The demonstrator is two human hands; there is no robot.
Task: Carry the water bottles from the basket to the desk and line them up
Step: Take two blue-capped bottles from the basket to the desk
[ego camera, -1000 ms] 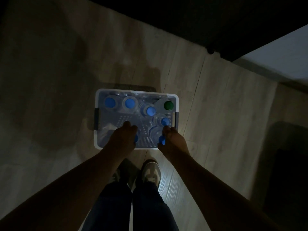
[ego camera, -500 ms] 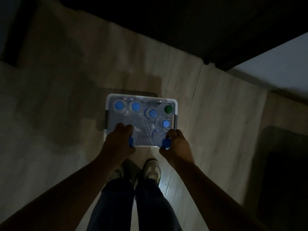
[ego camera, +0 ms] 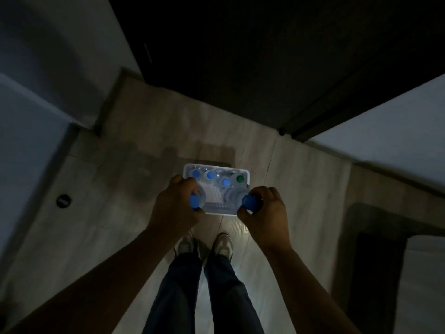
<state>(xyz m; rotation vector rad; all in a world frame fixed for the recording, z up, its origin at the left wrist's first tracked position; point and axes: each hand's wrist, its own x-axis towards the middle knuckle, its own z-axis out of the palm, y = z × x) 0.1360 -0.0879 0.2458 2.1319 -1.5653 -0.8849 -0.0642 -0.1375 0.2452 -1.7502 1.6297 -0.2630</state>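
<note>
So, bottles (ego camera: 249, 203) in both hands (ego camera: 174, 209)

1. Beneath you lies a pale wood-plank floor (ego camera: 301, 189).
2. On your left, a small dark round disc (ego camera: 63, 201) sits on that floor.
3. Ahead of you stands a dark panel (ego camera: 240, 68).

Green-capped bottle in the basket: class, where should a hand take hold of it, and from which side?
Take the green-capped bottle by the neck under its cap, from straight above. It stands upright in the basket's far right corner; walls and a blue-capped bottle crowd its sides, so only the top looks free.
</note>
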